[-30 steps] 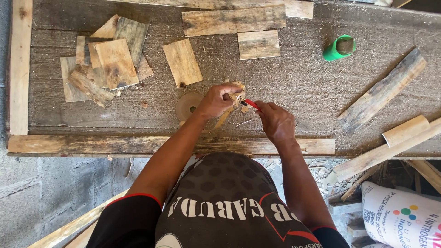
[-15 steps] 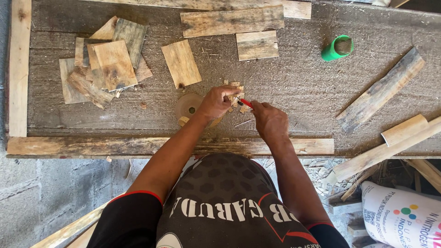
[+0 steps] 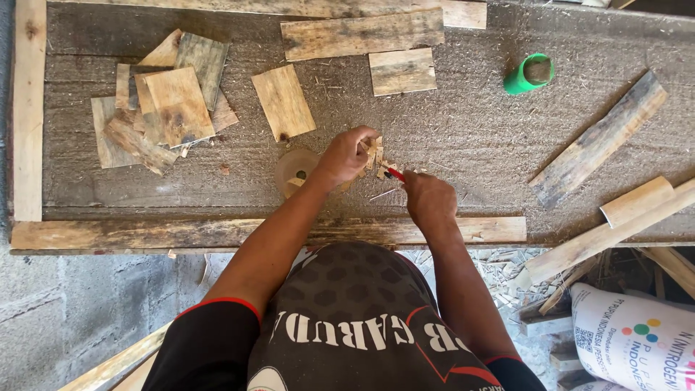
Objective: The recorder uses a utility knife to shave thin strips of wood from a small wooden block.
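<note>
From my remote seat I take the grey work board (image 3: 463, 137) as my landmark; it fills most of the view, dusted with shavings. Along its near edge lies a long pale plank (image 3: 181, 233), and a second plank (image 3: 29, 108) runs down its left edge. On the board's far side rests a weathered slat (image 3: 362, 33) with a short square offcut (image 3: 402, 71) just beside it. Toward the board's right end a dark slat (image 3: 598, 139) lies on a slant, and off the board's right corner I see a white printed sack (image 3: 637, 340). At the board's left sits a loose pile of thin wood squares (image 3: 163, 108), with one single square (image 3: 283, 101) apart from it, nearer the middle. A green tube (image 3: 528, 74) lies on the far right part of the board. Near the board's middle, by the near edge, a round wooden disc (image 3: 295, 168) lies partly under the left hand (image 3: 343, 155). That hand is curled, its fingers pinching a small pale wood piece (image 3: 375, 150) just above the board. The right hand (image 3: 428, 198) is closed in a fist around a red-handled tool (image 3: 394, 173), whose tip seems to meet the piece, though it is too small to be sure
</note>
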